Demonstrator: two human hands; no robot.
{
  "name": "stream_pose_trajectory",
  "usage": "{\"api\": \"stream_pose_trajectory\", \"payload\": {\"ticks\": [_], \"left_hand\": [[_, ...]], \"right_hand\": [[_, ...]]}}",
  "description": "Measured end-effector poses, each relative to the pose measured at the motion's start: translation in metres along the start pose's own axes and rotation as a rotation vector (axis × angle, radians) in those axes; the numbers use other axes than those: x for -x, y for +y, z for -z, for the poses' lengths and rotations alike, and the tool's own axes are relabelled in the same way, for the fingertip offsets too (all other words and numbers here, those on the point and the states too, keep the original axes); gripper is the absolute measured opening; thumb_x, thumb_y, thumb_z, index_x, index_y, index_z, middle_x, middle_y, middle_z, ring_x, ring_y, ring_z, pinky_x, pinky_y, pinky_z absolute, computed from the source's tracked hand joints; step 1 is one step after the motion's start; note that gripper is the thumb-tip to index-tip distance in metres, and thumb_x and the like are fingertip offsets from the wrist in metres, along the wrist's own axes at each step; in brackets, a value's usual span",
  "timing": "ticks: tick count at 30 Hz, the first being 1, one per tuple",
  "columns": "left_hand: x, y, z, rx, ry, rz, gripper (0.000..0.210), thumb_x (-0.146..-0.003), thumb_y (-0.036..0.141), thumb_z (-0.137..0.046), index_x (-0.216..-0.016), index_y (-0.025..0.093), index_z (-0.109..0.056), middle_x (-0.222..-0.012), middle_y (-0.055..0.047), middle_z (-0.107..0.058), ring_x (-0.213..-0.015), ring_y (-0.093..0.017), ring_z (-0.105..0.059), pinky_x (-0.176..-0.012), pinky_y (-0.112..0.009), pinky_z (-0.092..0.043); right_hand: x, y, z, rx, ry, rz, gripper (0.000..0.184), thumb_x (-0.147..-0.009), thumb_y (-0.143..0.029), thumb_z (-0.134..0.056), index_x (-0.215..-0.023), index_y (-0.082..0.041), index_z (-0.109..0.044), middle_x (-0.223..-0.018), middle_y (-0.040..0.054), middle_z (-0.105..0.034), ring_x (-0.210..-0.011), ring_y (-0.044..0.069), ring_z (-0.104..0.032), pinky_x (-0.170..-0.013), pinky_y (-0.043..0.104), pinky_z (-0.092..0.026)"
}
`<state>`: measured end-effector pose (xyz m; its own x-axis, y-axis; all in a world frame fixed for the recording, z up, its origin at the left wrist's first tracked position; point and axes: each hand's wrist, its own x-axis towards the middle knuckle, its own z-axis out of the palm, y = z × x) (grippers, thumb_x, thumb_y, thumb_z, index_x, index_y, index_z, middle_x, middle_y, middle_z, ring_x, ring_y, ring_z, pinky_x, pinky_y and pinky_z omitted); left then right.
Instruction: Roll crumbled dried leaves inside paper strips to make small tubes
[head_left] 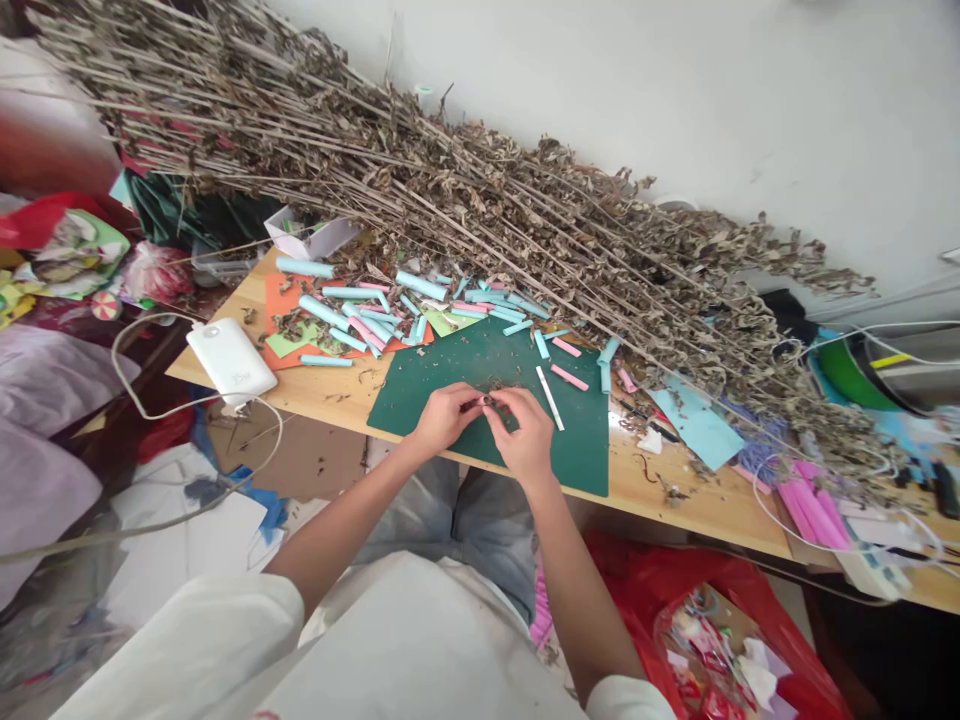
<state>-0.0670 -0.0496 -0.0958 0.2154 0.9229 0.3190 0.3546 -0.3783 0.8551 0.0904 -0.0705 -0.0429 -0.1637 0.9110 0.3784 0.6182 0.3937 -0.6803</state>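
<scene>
Indoors, left hand (445, 415) and right hand (525, 435) pinch a small pink papery piece (485, 401) at twelve o'clock: likely light, crushable, best edge-held.

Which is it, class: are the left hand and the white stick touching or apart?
Apart. The head view shows the right hand and bare green mat between the left hand and the white stick.

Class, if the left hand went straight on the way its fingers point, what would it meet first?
Probably the right hand, which faces the left hand closely across what looks like a small pink piece; exact depth is unclear.
</scene>
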Motion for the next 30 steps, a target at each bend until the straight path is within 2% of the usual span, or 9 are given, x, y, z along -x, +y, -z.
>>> {"api": "stream_pose_trajectory", "payload": {"ticks": [3,4,6,8,11,15,19,26,30], "left_hand": [[-0.001,0.0,0.0,0.008,-0.006,-0.008,0.012,-0.088,0.024,-0.063,-0.09,0.015,-0.071,-0.087,-0.006,-0.069,-0.078,-0.015,-0.062,-0.07,-0.024,-0.047],[-0.001,0.0,0.0,0.006,-0.004,-0.011,0.013,-0.089,0.025,-0.063,-0.089,0.015,-0.071,-0.087,-0.007,-0.069,-0.078,-0.015,-0.062,-0.07,-0.024,-0.047],[0.0,0.001,0.0,0.002,-0.001,-0.009,0.015,-0.09,0.027,-0.062,-0.088,0.015,-0.071,-0.086,-0.007,-0.068,-0.076,-0.015,-0.062,-0.069,-0.024,-0.046],[0.0,0.002,0.0,0.007,-0.008,-0.004,0.016,-0.091,0.027,-0.06,-0.089,0.016,-0.071,-0.084,-0.006,-0.068,-0.076,-0.014,-0.061,-0.069,-0.024,-0.046],[0.0,0.003,0.0,0.018,-0.011,0.002,0.015,-0.09,0.027,-0.061,-0.091,0.016,-0.072,-0.085,-0.006,-0.069,-0.076,-0.014,-0.062,-0.07,-0.024,-0.047],[0.0,0.002,0.0,0.012,0.001,0.005,0.016,-0.09,0.027,-0.061,-0.091,0.017,-0.072,-0.085,-0.006,-0.069,-0.075,-0.014,-0.062,-0.068,-0.024,-0.047],[0.0,0.001,-0.002,0.024,0.017,0.007,0.017,-0.089,0.03,-0.063,-0.089,0.016,-0.072,-0.084,-0.006,-0.069,-0.072,-0.013,-0.061,-0.066,-0.023,-0.046],[0.001,0.0,0.0,0.02,-0.003,0.005,0.014,-0.09,0.025,-0.061,-0.092,0.017,-0.072,-0.086,-0.006,-0.069,-0.076,-0.014,-0.062,-0.069,-0.024,-0.047],[0.001,0.003,0.001,0.023,-0.011,0.008,0.016,-0.09,0.028,-0.06,-0.092,0.017,-0.072,-0.086,-0.006,-0.069,-0.076,-0.014,-0.062,-0.069,-0.024,-0.047]], "right_hand": [[-0.002,-0.001,0.003,-0.086,-0.032,-0.092,0.036,-0.086,-0.029,-0.064,-0.121,-0.022,-0.062,-0.092,0.0037,-0.068,-0.077,0.015,-0.063,-0.072,0.028,-0.056],[-0.003,-0.002,0.003,-0.105,-0.061,-0.104,0.037,-0.086,-0.029,-0.065,-0.122,-0.022,-0.062,-0.09,0.0032,-0.068,-0.075,0.014,-0.063,-0.071,0.028,-0.056],[-0.004,-0.002,0.003,-0.127,-0.085,-0.102,0.027,-0.088,-0.03,-0.062,-0.113,-0.023,-0.068,-0.09,0.0035,-0.069,-0.075,0.014,-0.064,-0.07,0.027,-0.056],[-0.004,-0.002,0.002,-0.137,-0.047,-0.086,0.017,-0.09,-0.03,-0.06,-0.099,-0.022,-0.073,-0.089,0.0043,-0.071,-0.078,0.014,-0.066,-0.072,0.028,-0.055],[-0.001,0.0,-0.001,-0.125,0.013,-0.053,0.015,-0.09,-0.028,-0.059,-0.089,-0.023,-0.074,-0.09,0.0046,-0.072,-0.079,0.015,-0.067,-0.074,0.029,-0.056],[0.007,0.001,-0.004,-0.06,0.025,-0.015,0.015,-0.091,-0.028,-0.058,-0.096,-0.023,-0.071,-0.092,0.0057,-0.072,-0.082,0.017,-0.067,-0.076,0.031,-0.056],[0.016,0.002,-0.006,-0.011,0.15,-0.067,0.011,-0.089,-0.028,-0.059,-0.094,-0.021,-0.066,-0.085,0.0053,-0.068,-0.07,0.015,-0.062,-0.067,0.03,-0.056],[0.019,-0.001,-0.018,-0.075,0.121,-0.044,0.016,-0.09,-0.026,-0.056,-0.1,-0.022,-0.068,-0.096,0.0078,-0.067,-0.081,0.016,-0.065,-0.07,0.03,-0.058],[0.015,-0.003,-0.012,-0.031,0.063,-0.024,0.02,-0.091,-0.027,-0.054,-0.104,-0.023,-0.069,-0.098,0.0076,-0.066,-0.081,0.015,-0.064,-0.072,0.029,-0.057]]}}
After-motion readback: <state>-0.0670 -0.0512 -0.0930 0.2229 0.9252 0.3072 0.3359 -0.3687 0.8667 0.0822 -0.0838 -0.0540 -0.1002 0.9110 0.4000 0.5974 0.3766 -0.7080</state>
